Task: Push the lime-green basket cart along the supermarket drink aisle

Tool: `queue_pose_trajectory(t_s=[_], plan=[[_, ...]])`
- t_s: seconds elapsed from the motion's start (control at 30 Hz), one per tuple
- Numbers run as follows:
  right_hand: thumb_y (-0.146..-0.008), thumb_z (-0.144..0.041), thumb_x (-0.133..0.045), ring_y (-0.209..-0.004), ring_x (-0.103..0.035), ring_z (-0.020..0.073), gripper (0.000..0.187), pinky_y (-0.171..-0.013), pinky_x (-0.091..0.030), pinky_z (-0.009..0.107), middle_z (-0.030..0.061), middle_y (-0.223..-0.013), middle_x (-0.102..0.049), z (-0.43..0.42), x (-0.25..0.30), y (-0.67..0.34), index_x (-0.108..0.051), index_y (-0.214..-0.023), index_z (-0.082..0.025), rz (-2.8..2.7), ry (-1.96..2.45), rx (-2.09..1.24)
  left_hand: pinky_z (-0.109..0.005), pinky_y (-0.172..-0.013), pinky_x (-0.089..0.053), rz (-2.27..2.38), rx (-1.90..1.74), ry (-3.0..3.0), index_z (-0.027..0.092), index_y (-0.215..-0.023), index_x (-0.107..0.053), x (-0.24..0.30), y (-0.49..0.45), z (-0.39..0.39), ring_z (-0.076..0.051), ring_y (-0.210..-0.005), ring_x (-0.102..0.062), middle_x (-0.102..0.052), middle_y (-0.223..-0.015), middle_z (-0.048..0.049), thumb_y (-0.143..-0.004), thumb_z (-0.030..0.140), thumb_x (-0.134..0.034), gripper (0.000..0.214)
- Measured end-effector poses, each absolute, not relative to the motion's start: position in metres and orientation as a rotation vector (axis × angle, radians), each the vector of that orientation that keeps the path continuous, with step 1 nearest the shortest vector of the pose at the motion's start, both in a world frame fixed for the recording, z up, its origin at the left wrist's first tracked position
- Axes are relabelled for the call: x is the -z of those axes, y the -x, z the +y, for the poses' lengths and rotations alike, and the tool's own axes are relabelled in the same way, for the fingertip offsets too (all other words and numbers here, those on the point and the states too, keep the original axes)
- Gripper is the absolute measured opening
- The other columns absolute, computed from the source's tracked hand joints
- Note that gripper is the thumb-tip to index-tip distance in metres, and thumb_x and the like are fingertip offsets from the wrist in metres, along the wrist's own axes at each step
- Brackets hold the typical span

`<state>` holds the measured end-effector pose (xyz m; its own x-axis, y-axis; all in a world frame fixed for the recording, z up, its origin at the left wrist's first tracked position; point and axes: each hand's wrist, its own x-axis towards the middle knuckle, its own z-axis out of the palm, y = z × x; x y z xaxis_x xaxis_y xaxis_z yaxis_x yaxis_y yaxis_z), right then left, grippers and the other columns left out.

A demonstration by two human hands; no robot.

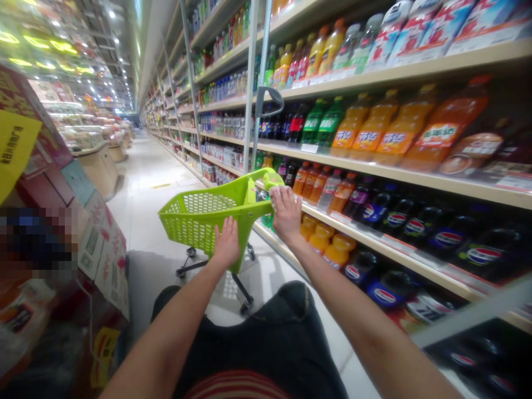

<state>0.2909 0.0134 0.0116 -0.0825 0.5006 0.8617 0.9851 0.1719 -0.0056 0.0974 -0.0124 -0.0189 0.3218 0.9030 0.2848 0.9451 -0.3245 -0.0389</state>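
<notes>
Over there, the trolley (192, 228) is lime green, patterned with rows of little holes; the shirt (236, 387) is striped red and tan, the trousers (266, 343) dark, the floor (152, 160) whitish.

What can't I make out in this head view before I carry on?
All in the head view:
Floor of the green cart: mostly hidden by its near wall.
Palm of the left hand: hidden by its back.
Right hand's grip underneath: hidden by the hand itself.
Yellow sign: cut off by the left edge.
Far shelves' goods: too small.
</notes>
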Motion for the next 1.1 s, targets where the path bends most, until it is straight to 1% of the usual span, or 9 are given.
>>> queue_pose_trajectory(t_s=[0.1, 0.23, 0.33, 0.5, 0.6, 0.7, 0.87, 0.97, 1.1], plan=[[-0.08, -0.008, -0.034, -0.132, -0.022, 0.0249, 0.054, -0.102, -0.02, 0.052, 0.013, -0.139, -0.037, 0.018, -0.015, -0.292, -0.036, -0.134, -0.015, -1.683, 1.465, 0.779, -0.051, -0.108, -0.012, -1.665, 0.33, 2.394, 0.006, -0.139, -0.017, 0.019, -0.101, -0.013, -0.023, -0.136, -0.009, -0.009, -0.149, -0.0109, -0.074, 0.017, -0.037, 0.069], [-0.08, -0.006, -0.033, -0.133, -0.021, 0.0226, 0.054, -0.103, -0.021, 0.049, 0.0116, -0.137, -0.039, 0.019, 0.012, -0.266, -0.037, -0.133, -0.016, -1.878, 1.373, 0.766, -0.051, -0.108, -0.013, -1.615, 0.37, 2.388, 0.007, -0.138, -0.018, 0.018, -0.104, -0.014, -0.022, -0.136, -0.009, -0.011, -0.148, -0.0109, -0.077, 0.02, -0.036, 0.066], [-0.081, -0.006, -0.033, -0.132, -0.023, 0.0212, 0.052, -0.103, -0.022, 0.046, 0.0099, -0.136, -0.042, 0.019, 0.022, -0.25, -0.04, -0.132, -0.017, -2.003, 1.302, 0.762, -0.051, -0.108, -0.013, -1.633, 0.358, 2.384, 0.007, -0.138, -0.018, 0.017, -0.099, -0.013, -0.022, -0.136, -0.01, -0.012, -0.148, -0.011, -0.076, 0.02, -0.038, 0.066], [-0.08, -0.006, -0.034, -0.132, -0.022, 0.0238, 0.054, -0.103, -0.019, 0.05, 0.011, -0.139, -0.037, 0.022, -0.002, -0.264, -0.037, -0.133, -0.016, -1.854, 1.395, 0.747, -0.051, -0.108, -0.011, -1.721, 0.33, 2.373, 0.006, -0.138, -0.017, 0.015, -0.088, -0.005, -0.024, -0.136, -0.007, -0.009, -0.149, -0.0117, -0.074, 0.018, -0.041, 0.07], [-0.08, -0.006, -0.034, -0.131, -0.025, 0.0254, 0.054, -0.102, -0.019, 0.054, 0.0115, -0.137, -0.039, 0.025, -0.016, -0.278, -0.037, -0.133, -0.017, -1.786, 1.464, 0.72, -0.051, -0.109, -0.009, -1.802, 0.331, 2.371, 0.006, -0.139, -0.014, 0.007, -0.088, 0.008, -0.025, -0.136, -0.002, -0.007, -0.149, -0.0116, -0.073, 0.019, -0.042, 0.073], [-0.08, -0.006, -0.034, -0.129, -0.027, 0.0257, 0.054, -0.101, -0.021, 0.054, 0.0125, -0.136, -0.041, 0.026, -0.017, -0.283, -0.038, -0.133, -0.017, -1.825, 1.464, 0.706, -0.052, -0.109, -0.009, -1.895, 0.331, 2.382, 0.008, -0.14, -0.01, -0.006, -0.091, 0.025, -0.026, -0.136, 0.001, -0.003, -0.149, -0.011, -0.072, 0.022, -0.044, 0.077], [-0.082, -0.007, -0.034, -0.129, -0.029, 0.0255, 0.051, -0.101, -0.022, 0.052, 0.0126, -0.136, -0.041, 0.024, -0.014, -0.289, -0.038, -0.132, -0.016, -1.869, 1.468, 0.721, -0.055, -0.107, -0.01, -2.008, 0.194, 2.509, 0.013, -0.141, -0.006, -0.015, -0.09, 0.044, -0.026, -0.136, -0.005, -0.004, -0.149, -0.0098, -0.069, 0.03, -0.052, 0.086], [-0.082, -0.007, -0.033, -0.13, -0.026, 0.0254, 0.051, -0.102, -0.022, 0.052, 0.0135, -0.136, -0.041, 0.025, -0.014, -0.29, -0.037, -0.133, -0.015, -1.863, 1.485, 0.712, -0.056, -0.106, -0.009, -1.987, 0.198, 2.517, 0.014, -0.14, -0.007, -0.013, -0.087, 0.044, -0.027, -0.136, -0.006, -0.006, -0.149, -0.0101, -0.067, 0.034, -0.054, 0.089], [-0.083, -0.007, -0.032, -0.131, -0.024, 0.0272, 0.048, -0.1, -0.024, 0.053, 0.0145, -0.135, -0.041, 0.029, -0.01, -0.279, -0.041, -0.13, -0.013, -1.823, 1.459, 0.711, -0.057, -0.106, -0.011, -1.994, 0.214, 2.513, 0.015, -0.14, -0.009, -0.011, -0.089, 0.036, -0.028, -0.136, -0.006, -0.007, -0.149, -0.0095, -0.066, 0.039, -0.054, 0.09]])
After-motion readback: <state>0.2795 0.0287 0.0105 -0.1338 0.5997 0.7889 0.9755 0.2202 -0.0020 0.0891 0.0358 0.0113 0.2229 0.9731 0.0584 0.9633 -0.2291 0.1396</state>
